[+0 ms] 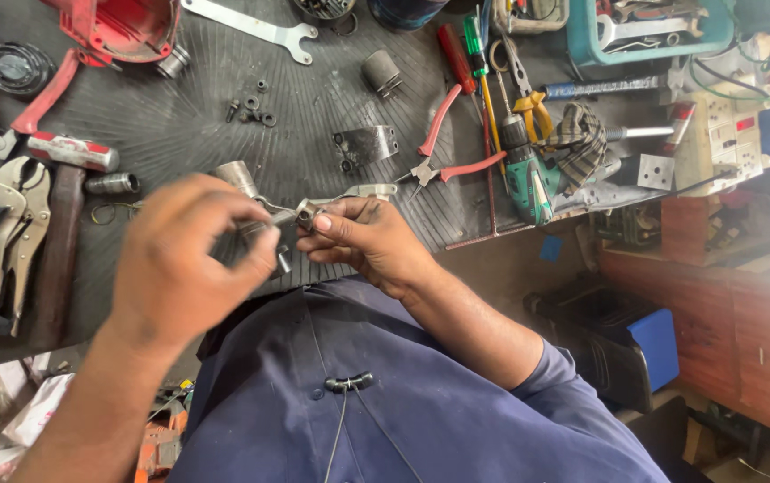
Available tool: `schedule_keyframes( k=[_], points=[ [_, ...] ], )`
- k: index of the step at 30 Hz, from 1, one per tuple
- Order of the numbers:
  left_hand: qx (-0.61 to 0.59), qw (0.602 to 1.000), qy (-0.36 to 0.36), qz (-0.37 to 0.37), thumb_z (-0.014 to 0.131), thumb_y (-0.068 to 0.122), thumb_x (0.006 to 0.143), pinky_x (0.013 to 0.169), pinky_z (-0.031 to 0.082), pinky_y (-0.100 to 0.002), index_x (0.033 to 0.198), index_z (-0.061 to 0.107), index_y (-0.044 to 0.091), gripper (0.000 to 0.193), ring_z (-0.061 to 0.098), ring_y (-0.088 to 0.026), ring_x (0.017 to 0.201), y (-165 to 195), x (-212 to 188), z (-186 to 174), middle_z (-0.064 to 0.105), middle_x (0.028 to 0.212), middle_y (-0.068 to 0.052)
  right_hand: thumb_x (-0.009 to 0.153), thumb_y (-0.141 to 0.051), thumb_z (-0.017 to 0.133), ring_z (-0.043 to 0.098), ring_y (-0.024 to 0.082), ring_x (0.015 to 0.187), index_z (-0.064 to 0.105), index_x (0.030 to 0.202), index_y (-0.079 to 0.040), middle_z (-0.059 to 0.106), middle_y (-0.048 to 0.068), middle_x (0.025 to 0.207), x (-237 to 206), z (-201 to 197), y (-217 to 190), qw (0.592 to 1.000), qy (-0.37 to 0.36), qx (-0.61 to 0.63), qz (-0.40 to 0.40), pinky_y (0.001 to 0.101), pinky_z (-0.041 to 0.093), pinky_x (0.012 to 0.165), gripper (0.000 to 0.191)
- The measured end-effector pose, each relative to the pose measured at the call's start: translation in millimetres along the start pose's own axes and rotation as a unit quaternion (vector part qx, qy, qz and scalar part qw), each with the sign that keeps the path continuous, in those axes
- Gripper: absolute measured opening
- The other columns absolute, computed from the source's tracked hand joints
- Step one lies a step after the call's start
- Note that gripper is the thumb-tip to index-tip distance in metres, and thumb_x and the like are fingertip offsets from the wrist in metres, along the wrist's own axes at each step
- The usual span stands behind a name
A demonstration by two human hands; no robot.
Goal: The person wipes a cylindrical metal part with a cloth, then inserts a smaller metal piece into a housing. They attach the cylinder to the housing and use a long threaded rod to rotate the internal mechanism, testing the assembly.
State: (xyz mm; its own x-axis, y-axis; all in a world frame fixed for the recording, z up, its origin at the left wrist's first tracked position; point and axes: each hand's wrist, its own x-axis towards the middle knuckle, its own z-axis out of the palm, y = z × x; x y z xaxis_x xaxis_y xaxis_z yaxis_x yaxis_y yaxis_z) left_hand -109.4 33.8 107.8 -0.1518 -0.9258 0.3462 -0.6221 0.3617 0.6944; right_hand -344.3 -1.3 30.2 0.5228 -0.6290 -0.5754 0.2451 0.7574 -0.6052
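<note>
Both hands meet over the front edge of a black ribbed mat (313, 98). My left hand (184, 264) is curled around a small metal shaft (270, 217), thumb and fingers pinching it. My right hand (367, 241) pinches a small dark metal ring (304, 215) at the end of that shaft with greasy fingertips. A silver socket-like cylinder (236, 176) and a flat metal arm (369, 190) lie just behind the hands; whether they join the held piece I cannot tell.
A hammer (61, 206) and a grey plier-like tool (14, 219) lie left. Red-handled pliers (443, 148), screwdrivers (474, 54), a green drill (528, 174), a flat spanner (251, 27), loose nuts (255, 109), a dark bracket (364, 145) and a teal tray (644, 31) sit behind. A red machine housing (121, 27) is far left.
</note>
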Motion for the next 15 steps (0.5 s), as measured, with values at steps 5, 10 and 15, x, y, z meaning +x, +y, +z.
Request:
schedule_keyframes(
  k=[5, 10, 15],
  points=[
    [0.054, 0.998, -0.006, 0.031, 0.083, 0.010, 0.081, 0.081, 0.052, -0.041, 0.091, 0.066, 0.008, 0.020, 0.067, -0.026, 0.089, 17.0, 1.2, 11.0, 0.067, 0.094, -0.004, 0.096, -0.017, 0.072, 0.076, 0.022, 0.096, 0.067, 0.120, 0.008, 0.075, 0.016, 0.106, -3.0, 1.4, 2.5, 1.000, -0.007, -0.012, -0.011, 0.0338, 0.063, 0.084, 0.035],
    [0.092, 0.994, -0.015, 0.050, 0.083, 0.011, 0.081, 0.080, 0.050, -0.041, 0.092, 0.065, 0.007, 0.021, 0.066, -0.026, 0.089, 19.4, 0.9, 11.3, 0.066, 0.094, -0.004, 0.097, -0.016, 0.072, 0.076, 0.023, 0.096, 0.067, 0.119, 0.009, 0.075, 0.016, 0.106, -6.1, 0.2, 4.1, 1.000, -0.018, -0.014, -0.014, 0.0340, 0.063, 0.084, 0.034],
    [0.151, 0.984, -0.063, 0.071, 0.082, 0.014, 0.078, 0.075, 0.048, -0.041, 0.088, 0.066, 0.008, 0.020, 0.063, -0.026, 0.080, 28.8, 5.7, 2.9, 0.065, 0.089, -0.005, 0.095, -0.016, 0.074, 0.076, 0.023, 0.095, 0.067, 0.118, 0.009, 0.075, 0.016, 0.105, -6.7, -1.8, 7.0, 0.999, -0.017, -0.028, -0.018, 0.0340, 0.063, 0.084, 0.034]
  ],
)
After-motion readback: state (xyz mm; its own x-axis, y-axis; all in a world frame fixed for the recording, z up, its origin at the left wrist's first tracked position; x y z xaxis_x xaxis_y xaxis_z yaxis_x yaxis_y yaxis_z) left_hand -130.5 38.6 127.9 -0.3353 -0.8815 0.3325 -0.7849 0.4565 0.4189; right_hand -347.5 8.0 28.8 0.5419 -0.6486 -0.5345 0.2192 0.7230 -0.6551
